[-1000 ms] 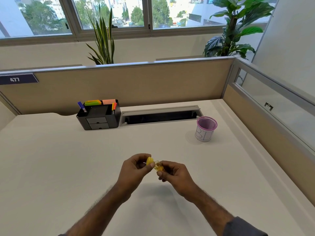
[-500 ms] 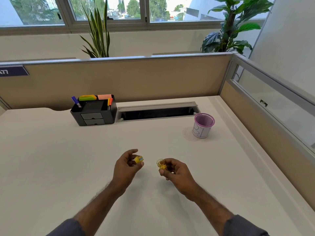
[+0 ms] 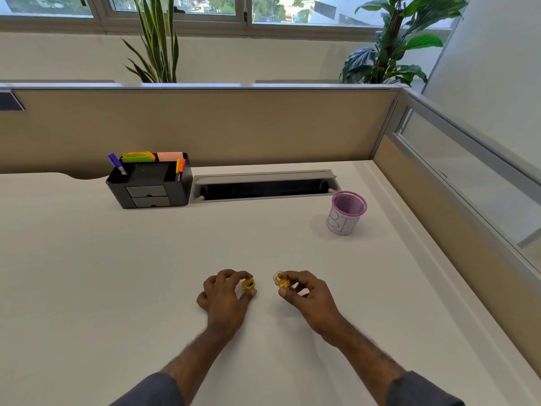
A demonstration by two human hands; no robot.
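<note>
Pinching round yellow plastic piece (image 3: pixel 249 284) in curled left hand (image 3: pixel 225 294), clear amber plastic piece (image 3: pixel 281 281) in curled right hand (image 3: pixel 304 291).

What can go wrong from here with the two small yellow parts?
1. The yellow part is pinched only by fingertips of the left hand close to the desk; it may slip and roll away.
2. The clear part in the right hand looks tilted; anything inside might spill.

White desk (image 3: pixel 117 273) with black organizer (image 3: pixel 149 186), pink mesh cup (image 3: pixel 345 215)
</note>
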